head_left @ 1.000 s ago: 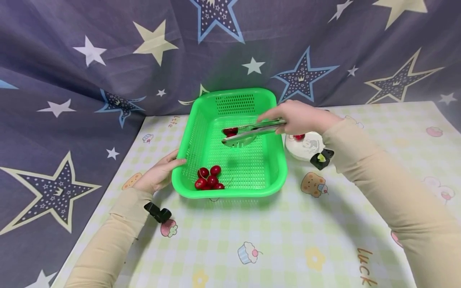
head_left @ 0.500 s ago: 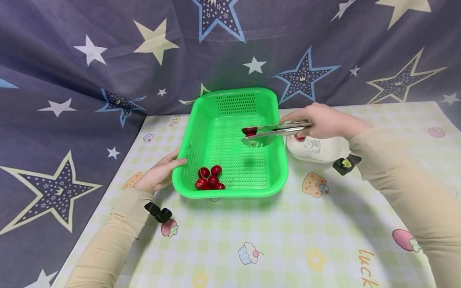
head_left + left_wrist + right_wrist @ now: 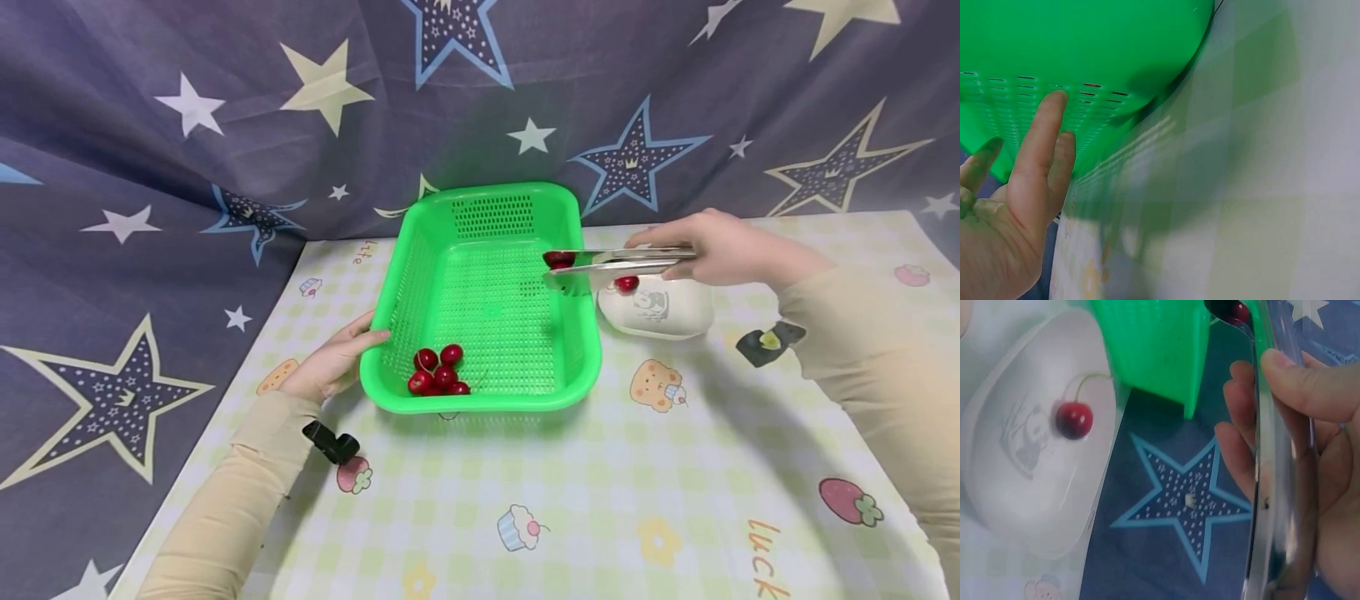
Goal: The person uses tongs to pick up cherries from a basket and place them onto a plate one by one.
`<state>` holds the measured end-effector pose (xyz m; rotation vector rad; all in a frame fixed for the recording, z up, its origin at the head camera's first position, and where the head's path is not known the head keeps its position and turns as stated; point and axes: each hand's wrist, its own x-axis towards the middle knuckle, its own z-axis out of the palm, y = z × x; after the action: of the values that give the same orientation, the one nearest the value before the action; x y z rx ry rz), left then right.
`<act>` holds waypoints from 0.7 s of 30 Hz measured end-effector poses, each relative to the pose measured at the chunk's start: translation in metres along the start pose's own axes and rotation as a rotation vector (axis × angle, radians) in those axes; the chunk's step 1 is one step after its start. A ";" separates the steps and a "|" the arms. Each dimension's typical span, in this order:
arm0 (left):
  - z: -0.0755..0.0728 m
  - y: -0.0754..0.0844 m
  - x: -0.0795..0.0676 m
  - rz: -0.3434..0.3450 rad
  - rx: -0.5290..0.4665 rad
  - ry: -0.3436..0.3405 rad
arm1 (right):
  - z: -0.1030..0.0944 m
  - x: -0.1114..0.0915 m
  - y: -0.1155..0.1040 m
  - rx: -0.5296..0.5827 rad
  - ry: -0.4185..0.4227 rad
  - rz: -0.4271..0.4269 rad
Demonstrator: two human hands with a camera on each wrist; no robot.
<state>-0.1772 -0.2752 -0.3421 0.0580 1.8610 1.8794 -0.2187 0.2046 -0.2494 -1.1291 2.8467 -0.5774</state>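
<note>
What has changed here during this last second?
The right hand moved rightward, carrying shiny metal tongs and their round red cherry from over the middle of the rectangular green plastic basket toward its right rim. The left hand and basket stayed put.

In front of me is a table (image 3: 450, 483), covered with a tablecloth (image 3: 600, 492) in pale green and white checks. Among its prints I see a cupcake (image 3: 517, 529) in the middle front, a strawberry (image 3: 842, 500) far to the right, a yellow flower (image 3: 658, 542) and, beside that, the word "luck" (image 3: 764, 560). Toward the far side, a green basket (image 3: 480, 404) stands on the cloth, a greenish shadow lying below its front edge. Just to its right sits a white bowl (image 3: 688, 311); I cannot tell whether the two touch. A printed bear (image 3: 649, 382) shows in front of the bowl.
</note>
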 end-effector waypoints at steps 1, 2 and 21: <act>0.000 0.000 0.000 -0.001 0.002 0.002 | 0.000 -0.002 0.002 -0.002 0.000 0.012; 0.000 0.000 0.000 -0.001 0.005 0.004 | -0.001 -0.004 0.004 0.002 0.000 0.023; 0.002 0.000 0.000 -0.004 -0.030 0.026 | 0.006 -0.041 0.053 -0.001 0.028 0.170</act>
<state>-0.1765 -0.2738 -0.3417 0.0200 1.8476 1.9138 -0.2226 0.2650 -0.2777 -0.8741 2.9280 -0.5859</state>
